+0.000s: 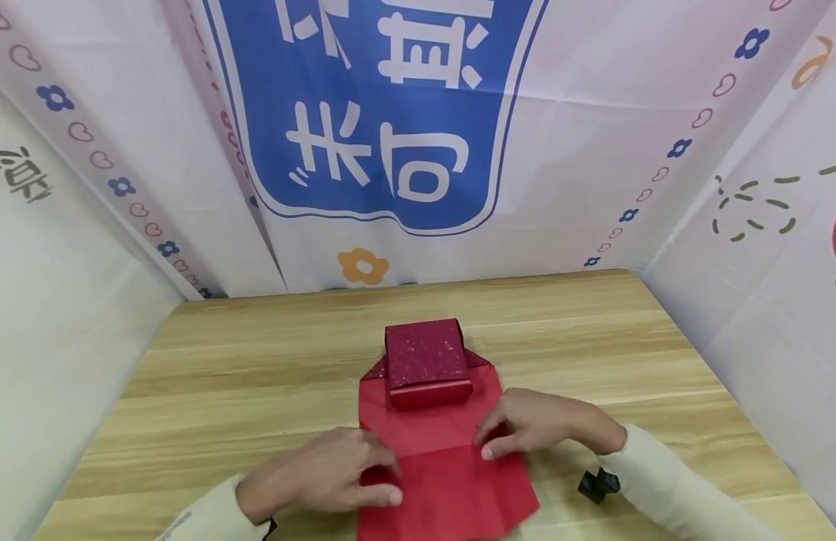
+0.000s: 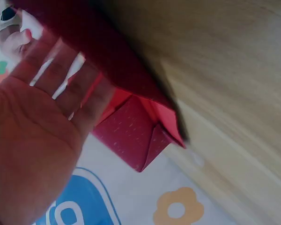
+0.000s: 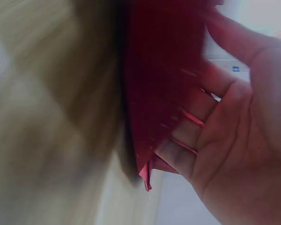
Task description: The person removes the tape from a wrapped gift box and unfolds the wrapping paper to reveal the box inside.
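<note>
A sheet of red paper (image 1: 451, 485), plain bright red inside and speckled dark red outside, lies with creases across it. A square box shape (image 1: 427, 352) in the same speckled dark red stands at its far end, with small folded triangles at both sides. My left hand (image 1: 336, 469) is at the sheet's left side, thumb apart from the fingers. Its fairly straight fingers (image 2: 51, 65) reach over the raised paper edge. At the opposite side is my right hand (image 1: 532, 424), its fingers (image 3: 196, 112) passing behind the paper's raised side, with the thumb apart.
The paper is on a wood-grain table (image 1: 255, 361). Behind it hangs a white printed cloth (image 1: 553, 165) with a blue panel, and similar cloth (image 1: 749, 248) stands along the sides. A small black device (image 1: 599, 485) is at my right cuff.
</note>
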`<move>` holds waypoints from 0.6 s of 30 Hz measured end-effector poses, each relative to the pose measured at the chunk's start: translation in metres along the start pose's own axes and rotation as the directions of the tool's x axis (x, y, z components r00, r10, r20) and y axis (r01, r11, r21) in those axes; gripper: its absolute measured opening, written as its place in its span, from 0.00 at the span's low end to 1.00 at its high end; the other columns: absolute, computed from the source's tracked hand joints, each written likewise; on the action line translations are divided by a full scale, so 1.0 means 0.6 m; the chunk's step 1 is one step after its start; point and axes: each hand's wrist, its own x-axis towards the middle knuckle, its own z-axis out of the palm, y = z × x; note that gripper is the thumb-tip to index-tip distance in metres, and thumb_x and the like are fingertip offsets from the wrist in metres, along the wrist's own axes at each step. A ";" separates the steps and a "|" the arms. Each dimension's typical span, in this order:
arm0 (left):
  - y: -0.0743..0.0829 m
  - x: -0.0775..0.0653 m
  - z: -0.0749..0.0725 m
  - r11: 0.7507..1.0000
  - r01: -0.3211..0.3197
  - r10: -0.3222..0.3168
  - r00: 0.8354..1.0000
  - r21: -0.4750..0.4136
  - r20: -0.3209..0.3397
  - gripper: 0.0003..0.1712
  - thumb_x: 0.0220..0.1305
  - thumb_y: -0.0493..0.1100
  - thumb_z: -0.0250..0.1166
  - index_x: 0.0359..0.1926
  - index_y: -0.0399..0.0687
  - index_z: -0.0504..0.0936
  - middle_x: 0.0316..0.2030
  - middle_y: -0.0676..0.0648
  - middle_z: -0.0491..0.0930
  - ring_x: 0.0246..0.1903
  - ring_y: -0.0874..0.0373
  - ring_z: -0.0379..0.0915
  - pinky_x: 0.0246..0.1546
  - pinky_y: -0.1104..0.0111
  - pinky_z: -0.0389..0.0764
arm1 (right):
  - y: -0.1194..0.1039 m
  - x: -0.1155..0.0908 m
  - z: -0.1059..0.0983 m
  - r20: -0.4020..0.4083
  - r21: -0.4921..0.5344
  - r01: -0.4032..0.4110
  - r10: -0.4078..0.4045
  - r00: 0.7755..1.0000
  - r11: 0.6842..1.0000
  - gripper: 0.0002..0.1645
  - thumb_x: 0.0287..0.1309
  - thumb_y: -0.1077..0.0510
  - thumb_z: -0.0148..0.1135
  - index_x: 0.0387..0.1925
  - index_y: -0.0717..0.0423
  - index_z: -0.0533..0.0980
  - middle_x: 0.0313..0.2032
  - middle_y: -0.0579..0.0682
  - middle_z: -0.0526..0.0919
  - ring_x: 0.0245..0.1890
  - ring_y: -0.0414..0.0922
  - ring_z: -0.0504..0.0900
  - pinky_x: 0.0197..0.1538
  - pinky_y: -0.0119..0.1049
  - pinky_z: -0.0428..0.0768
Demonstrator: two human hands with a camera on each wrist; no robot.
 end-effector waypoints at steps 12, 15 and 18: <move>-0.029 0.002 0.027 0.942 0.173 -0.191 0.981 0.286 0.036 0.39 0.56 0.61 0.71 0.58 0.37 0.76 0.56 0.40 0.78 0.54 0.52 0.78 0.48 0.64 0.84 | 0.021 -0.003 0.020 -0.091 -0.236 -0.265 0.251 0.964 0.935 0.46 0.53 0.41 0.71 0.68 0.57 0.68 0.72 0.54 0.65 0.70 0.52 0.67 0.68 0.48 0.72; -0.038 0.001 0.030 0.934 0.201 -0.227 0.972 0.296 0.054 0.44 0.57 0.60 0.70 0.65 0.34 0.71 0.64 0.35 0.72 0.64 0.44 0.71 0.57 0.59 0.80 | 0.030 -0.005 0.026 -0.113 -0.260 -0.287 0.266 0.957 0.922 0.53 0.51 0.40 0.72 0.71 0.61 0.63 0.74 0.57 0.59 0.72 0.54 0.64 0.68 0.48 0.71; -0.046 0.001 0.032 0.945 0.233 -0.258 0.962 0.228 0.088 0.45 0.61 0.57 0.68 0.69 0.33 0.66 0.70 0.32 0.63 0.70 0.40 0.62 0.63 0.56 0.75 | 0.039 -0.005 0.030 -0.126 -0.271 -0.301 0.276 0.953 0.914 0.58 0.50 0.38 0.72 0.73 0.62 0.59 0.76 0.58 0.55 0.73 0.55 0.61 0.69 0.49 0.69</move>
